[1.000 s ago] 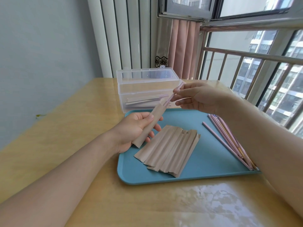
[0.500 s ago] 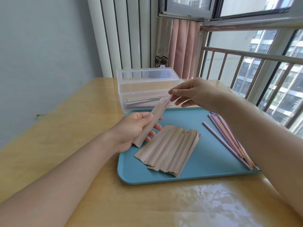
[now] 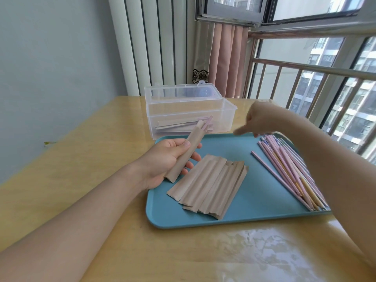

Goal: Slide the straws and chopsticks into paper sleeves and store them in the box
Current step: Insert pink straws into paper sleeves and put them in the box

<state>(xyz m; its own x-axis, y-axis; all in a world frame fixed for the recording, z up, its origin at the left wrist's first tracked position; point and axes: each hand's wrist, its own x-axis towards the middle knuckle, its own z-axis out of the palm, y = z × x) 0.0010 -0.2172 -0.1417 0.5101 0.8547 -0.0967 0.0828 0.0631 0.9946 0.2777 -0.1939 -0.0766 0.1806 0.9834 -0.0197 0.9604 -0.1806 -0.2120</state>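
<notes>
My left hand (image 3: 171, 159) grips a brown paper sleeve (image 3: 188, 152) tilted up toward the box, with a pink straw tip (image 3: 207, 122) sticking out of its top. My right hand (image 3: 258, 121) hovers blurred over the far right of the blue tray (image 3: 254, 212), above the top ends of the pile of pink and yellow straws and chopsticks (image 3: 291, 169); it holds nothing and its fingers point down-left. A fan of several empty sleeves (image 3: 209, 186) lies on the tray. The clear plastic box (image 3: 189, 112) stands open behind the tray with several filled sleeves inside.
The wooden table (image 3: 101, 159) meets a grey wall at left. A window railing (image 3: 305, 68) and a curtain (image 3: 225, 58) stand behind and to the right. A glare patch lies on the table's near right part.
My right hand let go of the straw's top and swung right toward the straw pile. The straw sits deeper in the sleeve, which my left hand still holds in place.
</notes>
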